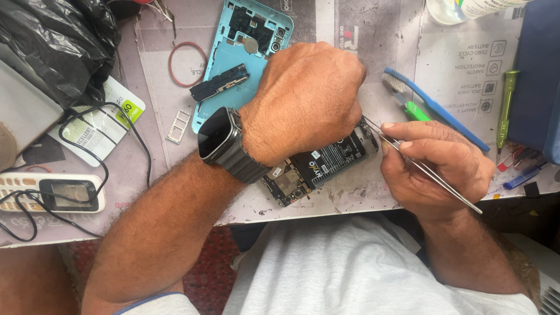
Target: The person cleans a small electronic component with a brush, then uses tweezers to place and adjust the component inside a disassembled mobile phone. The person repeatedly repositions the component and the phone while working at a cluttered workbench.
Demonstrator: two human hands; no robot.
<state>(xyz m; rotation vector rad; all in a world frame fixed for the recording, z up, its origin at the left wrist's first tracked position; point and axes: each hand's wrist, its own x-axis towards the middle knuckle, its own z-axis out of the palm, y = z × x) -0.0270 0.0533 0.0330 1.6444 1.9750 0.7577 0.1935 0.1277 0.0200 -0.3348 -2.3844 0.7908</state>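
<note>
The right hand point(434, 166) is pinching one pair of metal tweezers point(421, 165) in a closed grip between thumb and fingers, the tips reaching to the top edge of the one opened smartphone point(318, 166) lying face down on the bench point(373, 35). The left hand point(306, 99) is lying curled over the phone's upper half, pressing on it; its grip is hidden beneath the knuckles, so whether it is clenching anything cannot be told. That hand is covering much of the phone, leaving only the black battery and the circuit board near the wrist showing. One black smartwatch point(219, 140) is sitting on the left wrist. Just behind the left hand, one light blue back cover point(233, 52) is lying with one black component strip point(219, 83) across it, and one red rubber ring point(188, 63) and one SIM tray point(178, 126) are lying beside it. To the right, one blue toothbrush point(434, 108) and one green screwdriver point(506, 102) are resting. Far left, one white keypad phone point(52, 192) is sitting tangled in a black cable point(125, 119), near a black plastic bag point(58, 41). Both forearms are angling inward from the bench edge.
</note>
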